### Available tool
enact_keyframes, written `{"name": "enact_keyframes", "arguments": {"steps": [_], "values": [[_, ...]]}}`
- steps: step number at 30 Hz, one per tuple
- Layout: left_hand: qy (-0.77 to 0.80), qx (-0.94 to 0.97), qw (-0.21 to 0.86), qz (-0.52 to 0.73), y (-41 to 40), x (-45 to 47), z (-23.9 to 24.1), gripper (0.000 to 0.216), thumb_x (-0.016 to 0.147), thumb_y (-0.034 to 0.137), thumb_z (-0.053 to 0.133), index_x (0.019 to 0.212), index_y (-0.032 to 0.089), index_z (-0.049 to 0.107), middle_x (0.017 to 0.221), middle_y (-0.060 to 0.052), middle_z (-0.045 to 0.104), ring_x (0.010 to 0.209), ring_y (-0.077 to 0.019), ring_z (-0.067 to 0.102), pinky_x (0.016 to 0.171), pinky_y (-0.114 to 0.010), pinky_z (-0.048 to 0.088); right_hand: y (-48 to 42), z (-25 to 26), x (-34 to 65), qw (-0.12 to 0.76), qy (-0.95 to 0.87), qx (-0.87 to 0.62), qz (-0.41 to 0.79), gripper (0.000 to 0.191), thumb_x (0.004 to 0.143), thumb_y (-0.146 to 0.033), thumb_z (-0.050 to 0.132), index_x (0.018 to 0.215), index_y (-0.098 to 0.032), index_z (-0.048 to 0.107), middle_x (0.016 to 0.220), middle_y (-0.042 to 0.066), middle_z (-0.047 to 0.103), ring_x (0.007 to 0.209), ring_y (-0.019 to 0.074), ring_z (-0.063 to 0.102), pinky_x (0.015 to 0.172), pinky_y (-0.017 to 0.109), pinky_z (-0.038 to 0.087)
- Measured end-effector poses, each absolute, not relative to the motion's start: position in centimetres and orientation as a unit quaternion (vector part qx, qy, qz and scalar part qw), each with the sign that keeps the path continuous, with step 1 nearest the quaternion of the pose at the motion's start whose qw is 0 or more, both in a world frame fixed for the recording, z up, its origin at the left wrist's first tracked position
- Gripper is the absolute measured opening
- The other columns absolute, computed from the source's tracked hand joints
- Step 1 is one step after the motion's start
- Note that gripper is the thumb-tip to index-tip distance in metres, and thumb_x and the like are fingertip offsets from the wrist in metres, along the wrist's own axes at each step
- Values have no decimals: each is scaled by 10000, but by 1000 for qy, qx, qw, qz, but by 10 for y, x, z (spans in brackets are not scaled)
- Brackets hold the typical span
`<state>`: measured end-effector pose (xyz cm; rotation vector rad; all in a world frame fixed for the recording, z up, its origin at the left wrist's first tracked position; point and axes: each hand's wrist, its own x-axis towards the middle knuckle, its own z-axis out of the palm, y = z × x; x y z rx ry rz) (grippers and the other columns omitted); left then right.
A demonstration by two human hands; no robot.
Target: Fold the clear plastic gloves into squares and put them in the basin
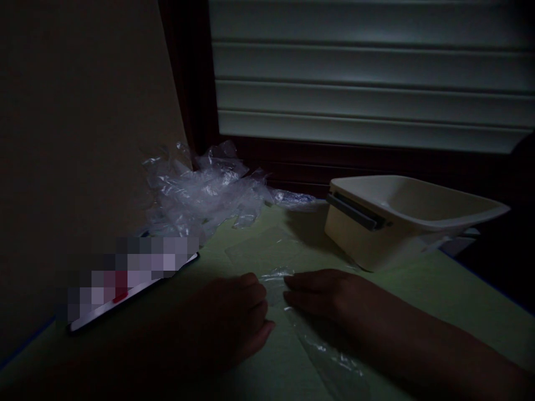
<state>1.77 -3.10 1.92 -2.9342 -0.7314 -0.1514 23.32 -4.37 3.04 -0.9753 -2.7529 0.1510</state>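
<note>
A thin, clear plastic bag (330, 353) lies on the green tabletop, creased and shiny, stretching from between my hands toward the near edge. My left hand (240, 317) has its fingers curled at the bag's left side and seems to pinch it, though the dim light hides the exact grip. From the right, my right hand (326, 289) lies low over the plastic, its fingers stretched out and their tips on the creased film. A narrow gap separates the two hands. Beyond them, another flat clear plastic sheet (263, 248) is faintly visible.
A heap of crumpled clear plastic (204, 189) is piled against the wall at the back left. The cream-coloured bin (355, 234) with a dark handle stands at the right. At left, a tablet-like device (134, 292) is partly blurred out. Behind is a slatted shutter (355, 72).
</note>
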Motion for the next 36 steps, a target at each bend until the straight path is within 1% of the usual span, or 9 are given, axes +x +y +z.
{"name": "enact_keyframes", "arguments": {"steps": [2,4,8,11,15,20,24,31,36], "values": [[-242,-968,52,-53,-31,17,19,168,856,236,518,725,144,572,729,-34,550,680,-172,490,519,-270,367,-43,38,236,100,-930,-342,86,303,810,-57,495,1027,-198,653,1110,73,646,1019,193,601,896,306,469],[-239,-968,46,-53,-31,17,19,169,854,233,522,715,146,565,732,-32,547,694,-175,489,532,-276,372,-42,41,238,95,-927,-348,102,320,803,-50,499,1053,-190,641,1111,77,644,1026,194,596,903,308,465],[-232,-970,51,-54,-31,18,20,92,841,238,547,813,152,561,795,-24,548,721,-178,483,568,-294,385,-42,36,235,136,-922,-352,82,436,812,-57,477,1229,-177,521,1257,108,544,1120,198,528,948,340,429],[-224,-970,67,-64,-31,18,19,107,841,262,546,832,157,563,792,-26,542,730,-183,485,565,-298,384,-43,28,232,146,-927,-337,72,468,827,-62,460,1277,-189,469,1318,102,485,1185,189,467,980,342,395],[-220,-971,73,-63,-30,16,18,121,840,274,541,819,157,568,793,-34,547,743,-189,498,577,-299,399,-41,24,232,119,-936,-326,57,392,833,-67,466,1203,-174,543,1263,109,540,1147,192,506,958,336,415],[-226,-970,77,-53,-31,17,23,117,837,264,541,845,156,584,804,-36,565,749,-189,513,587,-291,421,-36,31,240,89,-925,-367,37,280,836,-86,486,1063,-163,630,1178,102,605,1037,207,587,902,336,462],[-218,-972,79,-48,-30,17,21,124,828,263,539,821,144,575,790,-39,565,730,-195,509,594,-309,423,-37,31,240,107,-924,-366,30,274,824,-68,481,1020,-171,643,1092,91,643,979,203,605,846,342,487],[-211,-971,78,-84,-33,17,17,66,836,196,494,856,146,532,854,-45,582,747,-189,526,651,-318,449,-42,23,232,147,-919,-364,31,210,884,-160,454,992,-182,632,1006,83,615,905,170,573,781,313,470],[-199,-971,92,-91,-33,17,15,68,848,164,471,834,143,535,894,-57,595,756,-191,539,673,-326,457,-45,38,231,114,-906,-402,72,183,872,-149,455,908,-156,634,907,81,575,769,156,553,671,276,462]]}}
